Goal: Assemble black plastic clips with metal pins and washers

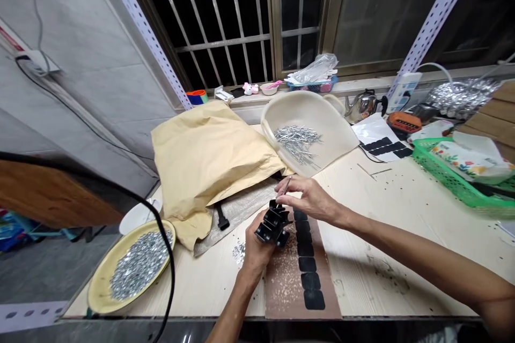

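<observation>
My left hand [256, 253] is closed around a cluster of small black plastic parts [273, 224] and holds it up above the table. At the top of the cluster, my right hand [308, 195] pinches a thin metal pin [287, 186] between thumb and fingers. Whether the pin's lower end sits inside a part is too small to tell. Beneath both hands lies a brown board [277, 303], with a row of rounded black square pads [308, 264] along its right side. Small silver pieces [238, 252] are scattered left of my left hand.
Behind my hands are a large paper bag [209, 144] and a cream basin [333, 128] of metal pins [298, 142]. A yellow bowl [93, 292] of small silver pieces stands at the table's left edge. A green basket [446, 185], steel kettle [364, 106] and white sheet [368, 126] are on the right.
</observation>
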Motion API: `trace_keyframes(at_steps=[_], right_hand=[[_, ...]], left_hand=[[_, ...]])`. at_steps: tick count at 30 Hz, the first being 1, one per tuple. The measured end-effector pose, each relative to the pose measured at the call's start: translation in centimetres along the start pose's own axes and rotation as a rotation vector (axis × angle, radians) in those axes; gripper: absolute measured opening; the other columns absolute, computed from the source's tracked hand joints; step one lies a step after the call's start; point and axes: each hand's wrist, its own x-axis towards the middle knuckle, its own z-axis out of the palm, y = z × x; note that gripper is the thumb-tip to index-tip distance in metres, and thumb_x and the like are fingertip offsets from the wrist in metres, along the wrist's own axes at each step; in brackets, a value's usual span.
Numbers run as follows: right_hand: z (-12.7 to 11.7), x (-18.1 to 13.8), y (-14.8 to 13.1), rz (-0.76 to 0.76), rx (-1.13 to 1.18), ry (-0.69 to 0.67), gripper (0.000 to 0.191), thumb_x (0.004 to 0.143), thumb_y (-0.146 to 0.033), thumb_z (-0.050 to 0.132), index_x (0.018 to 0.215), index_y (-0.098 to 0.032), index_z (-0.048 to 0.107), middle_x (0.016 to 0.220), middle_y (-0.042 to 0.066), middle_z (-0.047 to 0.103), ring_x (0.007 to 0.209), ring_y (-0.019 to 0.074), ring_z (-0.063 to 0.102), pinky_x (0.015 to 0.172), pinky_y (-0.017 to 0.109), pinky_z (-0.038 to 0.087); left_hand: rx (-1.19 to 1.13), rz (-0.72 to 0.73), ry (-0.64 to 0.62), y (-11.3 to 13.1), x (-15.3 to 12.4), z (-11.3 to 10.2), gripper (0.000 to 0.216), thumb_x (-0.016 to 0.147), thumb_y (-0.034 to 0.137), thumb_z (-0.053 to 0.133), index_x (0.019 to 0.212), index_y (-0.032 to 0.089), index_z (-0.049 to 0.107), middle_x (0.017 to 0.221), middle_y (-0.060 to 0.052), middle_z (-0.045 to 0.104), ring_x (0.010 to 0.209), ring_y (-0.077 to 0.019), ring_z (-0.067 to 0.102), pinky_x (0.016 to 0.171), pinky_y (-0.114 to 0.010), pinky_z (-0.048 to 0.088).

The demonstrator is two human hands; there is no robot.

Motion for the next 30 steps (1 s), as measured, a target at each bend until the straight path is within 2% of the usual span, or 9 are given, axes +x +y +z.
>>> trace_keyframes(at_steps=[6, 9, 11, 14, 15, 18, 24, 27, 30], right_hand=[[0.3, -0.5, 0.6, -0.019, -0.065, -0.058, 0.019, 0.081, -0.037, 0.063, 0.087, -0.020, 0.066, 0.098, 0.004, 0.062, 0.095, 0.0161, 0.058, 0.086, 0.032, 0.044], [-0.6, -0.3, 1.2, 0.046, 0.000, -0.184, 0.055, 0.072, -0.044, 0.070, 0.120, -0.022, 0.055, 0.116, 0.007, 0.056, 0.105, 0.0176, 0.054, 0.089, 0.032, 0.044], [-2.1, 0.4, 2.8, 0.124, 0.073, -0.240, 0.067, 0.078, -0.049, 0.061, 0.134, -0.021, 0.039, 0.122, 0.009, 0.054, 0.105, 0.0164, 0.055, 0.087, 0.030, 0.045], [-4.9, 1.8, 7.1, 0.411, -0.228, -0.117, 0.046, 0.094, -0.044, 0.034, 0.131, -0.019, 0.044, 0.115, 0.008, 0.060, 0.095, 0.0132, 0.060, 0.079, 0.027, 0.047], [-5.7, 2.1, 8.8, 0.543, -0.442, -0.044, 0.041, 0.095, -0.042, 0.033, 0.124, -0.019, 0.051, 0.112, 0.007, 0.062, 0.093, 0.0139, 0.061, 0.079, 0.026, 0.046], [-7.2, 2.8, 13.2, 0.743, -0.733, 0.053, 0.033, 0.092, -0.035, 0.041, 0.106, -0.014, 0.063, 0.109, 0.013, 0.062, 0.102, 0.0217, 0.058, 0.082, 0.030, 0.042], [-6.1, 4.0, 17.1, 0.859, -0.919, 0.026, 0.024, 0.086, -0.020, 0.049, 0.101, -0.008, 0.064, 0.109, 0.020, 0.062, 0.105, 0.0242, 0.057, 0.083, 0.029, 0.038], [-5.8, 4.7, 17.4, 0.865, -0.959, 0.024, 0.026, 0.084, -0.011, 0.044, 0.101, -0.008, 0.064, 0.103, 0.020, 0.065, 0.099, 0.0240, 0.060, 0.079, 0.029, 0.039], [-6.4, 4.8, 16.5, 0.846, -0.986, 0.055, 0.025, 0.084, -0.016, 0.046, 0.100, -0.011, 0.064, 0.098, 0.017, 0.067, 0.094, 0.0250, 0.062, 0.075, 0.030, 0.040]], left_hand=[[0.026, -0.015, 0.016, -1.2, 0.4, 1.0, 0.030, 0.066, 0.024, 0.068, 0.095, 0.017, 0.066, 0.087, -0.004, 0.070, 0.076, -0.0198, 0.063, 0.073, -0.030, 0.049], [0.008, -0.069, 0.053, -1.8, 0.6, 1.4, 0.026, 0.062, 0.025, 0.070, 0.087, 0.017, 0.067, 0.081, -0.004, 0.070, 0.073, -0.0205, 0.063, 0.070, -0.031, 0.050], [-0.005, -0.149, 0.124, -2.0, 0.5, 1.3, 0.024, 0.057, 0.028, 0.073, 0.078, 0.016, 0.067, 0.073, -0.003, 0.069, 0.067, -0.0208, 0.062, 0.066, -0.032, 0.050], [-0.050, -0.294, 0.244, -1.7, 0.4, 0.9, 0.031, 0.055, 0.032, 0.076, 0.079, 0.015, 0.067, 0.073, -0.005, 0.070, 0.067, -0.0212, 0.063, 0.066, -0.032, 0.050], [-0.064, -0.333, 0.268, -1.4, 0.4, 0.7, 0.035, 0.056, 0.034, 0.076, 0.083, 0.015, 0.068, 0.076, -0.005, 0.070, 0.069, -0.0212, 0.064, 0.068, -0.033, 0.050], [-0.090, -0.386, 0.291, -0.7, 0.6, 0.4, 0.042, 0.058, 0.038, 0.075, 0.092, 0.014, 0.067, 0.078, -0.005, 0.069, 0.072, -0.0206, 0.064, 0.070, -0.032, 0.049], [-0.106, -0.441, 0.275, 0.0, 0.9, 0.7, 0.042, 0.055, 0.039, 0.077, 0.086, 0.013, 0.068, 0.077, -0.007, 0.069, 0.073, -0.0221, 0.063, 0.067, -0.032, 0.048], [-0.125, -0.408, 0.265, 0.2, 0.9, 0.2, 0.040, 0.057, 0.036, 0.076, 0.091, 0.014, 0.067, 0.085, -0.007, 0.069, 0.079, -0.0212, 0.063, 0.072, -0.031, 0.048], [-0.155, -0.389, 0.261, 0.1, 1.0, -0.5, 0.038, 0.060, 0.033, 0.075, 0.093, 0.016, 0.067, 0.083, -0.004, 0.069, 0.068, -0.0157, 0.061, 0.064, -0.027, 0.048]])
